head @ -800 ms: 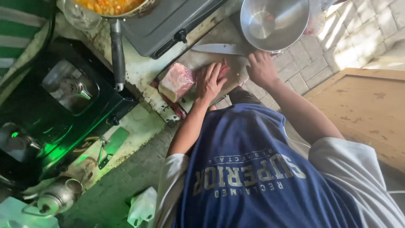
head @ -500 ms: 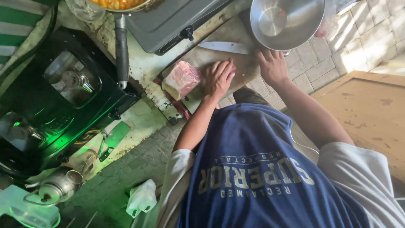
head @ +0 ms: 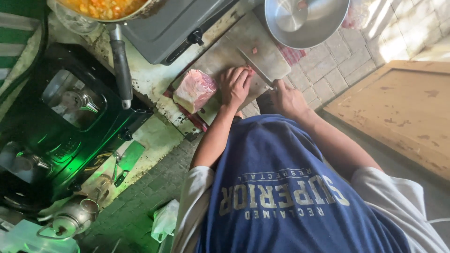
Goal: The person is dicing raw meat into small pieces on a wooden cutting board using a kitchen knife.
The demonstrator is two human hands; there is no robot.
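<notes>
A pale cutting board [head: 220, 54] lies on the worn counter, with a large pink chunk of raw meat [head: 194, 89] at its left end. My left hand [head: 236, 84] rests on the board just right of that chunk, fingers curled down over a small reddish piece. My right hand [head: 287, 99] grips the handle of a knife [head: 255, 68]. The blade runs up and left across the board, close against my left fingertips. A tiny meat scrap [head: 254, 50] lies above the blade.
A metal bowl [head: 304, 21] stands beyond the board, and a grey stove [head: 173, 26] sits to its left. A pan of orange stew [head: 105, 7] has its black handle [head: 121, 65] pointing toward me. A black appliance [head: 61, 122] and a kettle [head: 70, 218] are at left, a wooden surface [head: 403, 107] at right.
The knife lay loose on the board before; my right hand has now taken it and brought the blade beside my left fingers. My left hand stayed next to the meat.
</notes>
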